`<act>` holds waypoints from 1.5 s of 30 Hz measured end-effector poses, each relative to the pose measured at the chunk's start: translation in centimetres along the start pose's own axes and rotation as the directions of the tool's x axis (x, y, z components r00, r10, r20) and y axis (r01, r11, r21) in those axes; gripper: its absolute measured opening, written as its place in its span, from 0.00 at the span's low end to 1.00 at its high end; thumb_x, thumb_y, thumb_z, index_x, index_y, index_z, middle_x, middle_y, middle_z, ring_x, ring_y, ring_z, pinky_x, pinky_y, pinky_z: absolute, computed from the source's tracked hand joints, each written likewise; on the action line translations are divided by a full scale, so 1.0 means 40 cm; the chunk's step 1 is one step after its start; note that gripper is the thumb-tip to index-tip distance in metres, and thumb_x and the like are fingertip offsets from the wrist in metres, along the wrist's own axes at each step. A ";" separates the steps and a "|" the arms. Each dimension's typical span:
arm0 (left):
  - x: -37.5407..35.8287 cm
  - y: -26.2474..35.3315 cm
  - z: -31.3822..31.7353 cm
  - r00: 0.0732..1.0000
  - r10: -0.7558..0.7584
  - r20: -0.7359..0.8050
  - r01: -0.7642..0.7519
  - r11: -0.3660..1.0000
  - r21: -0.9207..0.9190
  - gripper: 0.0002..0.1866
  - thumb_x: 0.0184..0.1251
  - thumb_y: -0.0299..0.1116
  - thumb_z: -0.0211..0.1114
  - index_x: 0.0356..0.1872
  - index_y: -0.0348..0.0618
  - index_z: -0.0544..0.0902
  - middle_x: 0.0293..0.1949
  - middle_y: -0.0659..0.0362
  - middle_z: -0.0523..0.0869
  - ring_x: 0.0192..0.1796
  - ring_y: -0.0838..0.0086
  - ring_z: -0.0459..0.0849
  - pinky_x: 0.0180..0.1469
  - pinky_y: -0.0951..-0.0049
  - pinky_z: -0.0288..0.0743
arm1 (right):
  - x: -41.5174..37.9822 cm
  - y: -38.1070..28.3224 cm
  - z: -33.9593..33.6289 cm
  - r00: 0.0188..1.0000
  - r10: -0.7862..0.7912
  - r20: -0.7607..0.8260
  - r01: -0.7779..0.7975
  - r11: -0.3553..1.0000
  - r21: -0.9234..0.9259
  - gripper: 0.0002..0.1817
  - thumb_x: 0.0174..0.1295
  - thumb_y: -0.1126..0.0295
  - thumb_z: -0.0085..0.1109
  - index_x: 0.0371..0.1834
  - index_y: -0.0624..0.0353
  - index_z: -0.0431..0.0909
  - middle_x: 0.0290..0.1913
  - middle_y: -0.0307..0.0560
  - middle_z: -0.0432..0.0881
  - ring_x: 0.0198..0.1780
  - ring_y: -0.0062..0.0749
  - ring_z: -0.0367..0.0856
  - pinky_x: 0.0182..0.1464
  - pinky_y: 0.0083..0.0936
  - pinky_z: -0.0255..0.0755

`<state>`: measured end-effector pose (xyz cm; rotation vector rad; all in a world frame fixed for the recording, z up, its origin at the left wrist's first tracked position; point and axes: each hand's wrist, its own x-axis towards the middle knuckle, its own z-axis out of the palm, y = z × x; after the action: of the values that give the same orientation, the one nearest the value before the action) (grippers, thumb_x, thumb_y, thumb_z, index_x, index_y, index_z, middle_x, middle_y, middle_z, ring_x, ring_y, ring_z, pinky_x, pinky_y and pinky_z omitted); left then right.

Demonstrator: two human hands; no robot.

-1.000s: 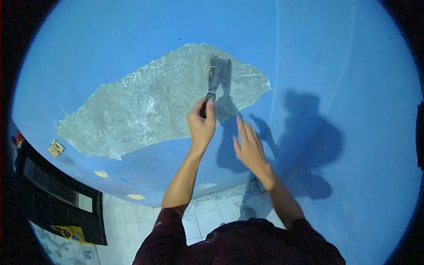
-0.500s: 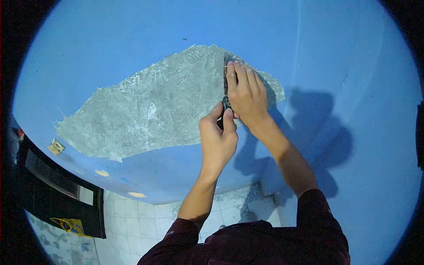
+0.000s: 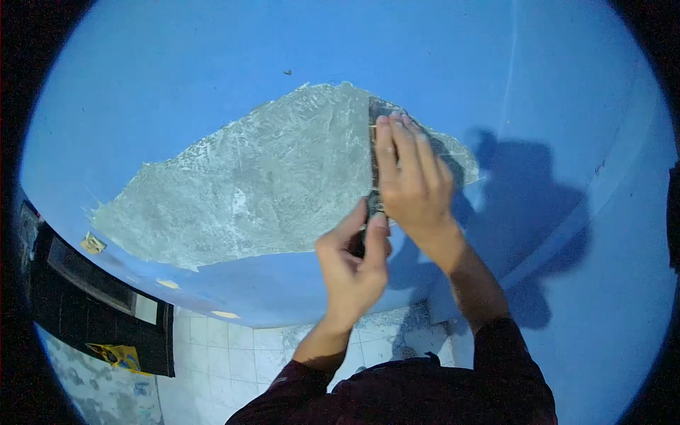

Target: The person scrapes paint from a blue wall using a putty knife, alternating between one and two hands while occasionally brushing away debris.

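Observation:
A large grey plaster patch [image 3: 283,163] with ragged edges covers part of the blue wall [image 3: 177,64]. Near its right end, a dark flat-bladed scraper [image 3: 373,142] lies against the plaster with its blade edge upright in view. My left hand [image 3: 352,262] is closed round the scraper's dark handle, thumb and fingers near the base of the blade. My right hand [image 3: 416,170] lies over the blade, its fingers stretched out and pressed flat on it. Part of the blade is hidden under those fingers.
A beige switch box [image 3: 93,244] sits on the wall at the lower left. Below are a dark piece of furniture [image 3: 85,312], a yellow bag [image 3: 120,356] and white floor tiles [image 3: 212,354]. Shadows fall on the wall at the right.
Both hands and the scraper have shifted slightly right and down in view. The patch and wall marks have also moved a little in the picture.

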<state>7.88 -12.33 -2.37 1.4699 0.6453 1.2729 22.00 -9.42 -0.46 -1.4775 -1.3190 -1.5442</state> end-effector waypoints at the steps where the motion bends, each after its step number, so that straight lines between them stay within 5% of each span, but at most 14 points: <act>1: -0.003 0.004 0.005 0.999 0.031 0.030 -0.029 0.998 -0.049 0.16 0.74 0.25 0.64 0.56 0.22 0.81 0.27 0.65 0.81 0.26 0.88 0.74 0.26 0.84 0.66 | 0.007 0.017 -0.009 1.000 -0.007 -0.005 0.007 0.997 0.079 0.21 0.58 0.71 0.58 0.52 0.74 0.81 0.50 0.59 0.84 0.52 0.45 0.85 0.52 0.29 0.83; 4: 0.006 0.013 -0.017 0.996 0.003 0.090 -0.008 0.999 0.054 0.14 0.74 0.26 0.64 0.53 0.22 0.82 0.27 0.65 0.82 0.26 0.87 0.76 0.27 0.84 0.68 | 0.006 0.010 -0.016 1.000 0.000 0.030 -0.006 0.979 0.203 0.22 0.57 0.71 0.58 0.52 0.75 0.81 0.50 0.61 0.84 0.51 0.46 0.85 0.52 0.31 0.83; 6: 0.036 -0.010 -0.056 0.994 -0.026 0.110 0.018 0.997 0.070 0.13 0.75 0.26 0.63 0.50 0.23 0.83 0.26 0.65 0.81 0.26 0.88 0.75 0.26 0.84 0.67 | -0.007 -0.027 0.022 0.997 -0.076 -0.009 0.075 0.993 -0.090 0.22 0.57 0.71 0.58 0.51 0.76 0.82 0.49 0.64 0.84 0.51 0.49 0.85 0.54 0.33 0.84; 8: 0.052 -0.012 -0.063 0.993 0.017 0.119 -0.018 1.000 0.012 0.12 0.75 0.27 0.63 0.48 0.24 0.83 0.25 0.66 0.81 0.26 0.88 0.75 0.25 0.84 0.65 | -0.010 -0.035 0.033 0.999 -0.040 -0.026 0.038 0.996 -0.081 0.21 0.57 0.72 0.58 0.51 0.77 0.81 0.49 0.66 0.84 0.52 0.51 0.85 0.56 0.36 0.83; 16: 0.029 -0.057 -0.017 1.000 0.014 0.023 -0.013 0.999 -0.044 0.16 0.74 0.26 0.64 0.56 0.22 0.81 0.24 0.65 0.80 0.24 0.87 0.75 0.25 0.85 0.65 | -0.018 -0.009 0.035 0.993 -0.107 -0.054 0.109 0.993 0.037 0.20 0.56 0.73 0.58 0.50 0.77 0.82 0.49 0.65 0.84 0.53 0.53 0.85 0.59 0.39 0.82; 20: 0.062 0.008 -0.071 0.985 -0.090 0.144 0.091 0.996 0.002 0.15 0.74 0.24 0.64 0.56 0.23 0.82 0.25 0.65 0.81 0.24 0.87 0.74 0.25 0.84 0.65 | -0.013 -0.043 0.040 0.998 0.008 -0.055 -0.011 0.999 -0.039 0.19 0.58 0.75 0.58 0.49 0.77 0.82 0.47 0.65 0.85 0.51 0.53 0.86 0.57 0.38 0.83; 28: 0.023 -0.093 0.018 1.000 0.020 -0.001 -0.020 0.988 -0.154 0.16 0.74 0.25 0.64 0.56 0.22 0.81 0.25 0.63 0.82 0.25 0.86 0.76 0.26 0.83 0.68 | -0.025 0.012 0.040 0.990 -0.124 -0.065 0.128 0.991 0.046 0.22 0.57 0.75 0.59 0.54 0.76 0.80 0.52 0.65 0.83 0.55 0.53 0.85 0.59 0.39 0.83; 34: 0.076 -0.050 -0.057 0.994 0.007 0.112 -0.009 1.000 0.017 0.15 0.74 0.26 0.64 0.53 0.21 0.82 0.25 0.63 0.82 0.25 0.86 0.76 0.26 0.83 0.68 | -0.009 -0.039 0.047 0.996 -0.019 -0.087 0.012 0.997 -0.074 0.20 0.57 0.76 0.59 0.51 0.78 0.81 0.47 0.64 0.85 0.52 0.52 0.86 0.57 0.36 0.84; 36: 0.082 -0.068 -0.065 0.996 0.014 0.085 -0.017 0.999 0.041 0.16 0.73 0.27 0.65 0.52 0.21 0.83 0.24 0.64 0.82 0.24 0.86 0.76 0.25 0.82 0.68 | -0.018 -0.037 0.023 1.000 -0.010 0.001 0.010 0.997 -0.078 0.21 0.57 0.75 0.59 0.54 0.76 0.80 0.52 0.64 0.84 0.56 0.51 0.84 0.60 0.37 0.81; 39: 0.120 -0.062 -0.124 0.993 0.065 0.097 -0.079 0.987 0.143 0.14 0.72 0.29 0.67 0.49 0.26 0.86 0.22 0.65 0.81 0.22 0.87 0.74 0.24 0.82 0.66 | -0.045 -0.031 -0.017 0.989 0.072 0.132 -0.099 0.972 0.212 0.24 0.60 0.75 0.59 0.61 0.70 0.76 0.62 0.60 0.78 0.64 0.49 0.78 0.69 0.43 0.72; 45: 0.203 0.039 -0.229 0.968 0.111 0.225 -0.173 0.943 0.282 0.13 0.71 0.30 0.66 0.46 0.29 0.88 0.23 0.66 0.81 0.22 0.88 0.72 0.23 0.82 0.61 | -0.384 -0.138 -0.090 0.900 0.107 0.422 -0.291 0.869 0.400 0.17 0.61 0.75 0.63 0.54 0.67 0.82 0.57 0.55 0.81 0.60 0.49 0.80 0.62 0.44 0.75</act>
<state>1.39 -2.46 1.12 1.9026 0.6213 1.1453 18.49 -14.10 -16.13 -1.5903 -1.5558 -0.7476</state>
